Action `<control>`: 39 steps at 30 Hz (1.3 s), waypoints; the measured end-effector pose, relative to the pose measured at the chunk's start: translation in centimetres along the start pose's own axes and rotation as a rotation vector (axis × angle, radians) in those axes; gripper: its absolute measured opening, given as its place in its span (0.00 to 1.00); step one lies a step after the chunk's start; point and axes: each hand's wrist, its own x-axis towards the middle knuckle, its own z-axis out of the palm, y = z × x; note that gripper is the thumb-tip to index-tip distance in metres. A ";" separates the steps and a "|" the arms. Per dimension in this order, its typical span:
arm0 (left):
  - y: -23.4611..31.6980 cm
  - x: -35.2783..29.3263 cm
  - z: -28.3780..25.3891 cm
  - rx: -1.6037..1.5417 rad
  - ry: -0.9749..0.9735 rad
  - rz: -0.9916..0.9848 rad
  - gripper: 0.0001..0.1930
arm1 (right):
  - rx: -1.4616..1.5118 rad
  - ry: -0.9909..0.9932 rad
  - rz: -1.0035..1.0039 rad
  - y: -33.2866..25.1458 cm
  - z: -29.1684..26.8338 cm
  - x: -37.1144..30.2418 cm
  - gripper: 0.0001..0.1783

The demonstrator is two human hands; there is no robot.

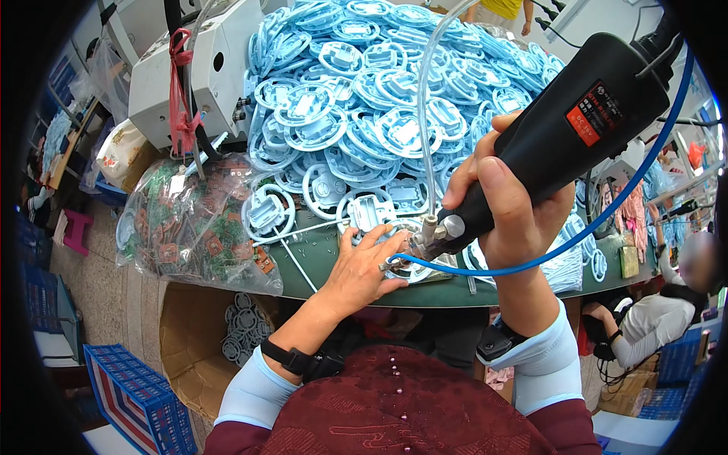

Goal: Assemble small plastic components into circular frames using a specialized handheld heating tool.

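My right hand (pixel 519 220) is wrapped round a black electric screwdriver (pixel 576 114), tilted down to the left. Its metal nose points at a light blue plastic part (pixel 415 274) on the green table, mostly hidden by the tool and my fingers. My left hand (pixel 358 269) lies over that part's left side, fingers stretched and spread, right beside the tool's nose. A clear tube (pixel 424 114) and a blue hose (pixel 607 224) run to the tool's front end. Just past my left fingertips is another light blue ring-shaped part (pixel 369 211).
A high heap of light blue ring-shaped parts (pixel 379 98) covers the table's back. At left stand a white machine box (pixel 186 83) and a plastic bag of circuit boards (pixel 197 227). Below are a cardboard box (pixel 189 341) and a blue crate (pixel 140 394). Another person (pixel 656 322) sits at right.
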 end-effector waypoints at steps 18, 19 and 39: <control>0.0 0.1 0.2 0.013 0.058 0.029 0.39 | -0.236 -0.055 -0.123 1.0 0.0 -1.0 0.18; 0.2 0.1 0.1 0.032 0.052 0.026 0.37 | -0.202 -0.072 -0.100 0.9 -0.1 -0.6 0.19; -2.6 2.3 -4.6 0.230 0.275 -0.210 0.19 | -0.396 0.227 -0.212 3.2 -5.2 5.8 0.16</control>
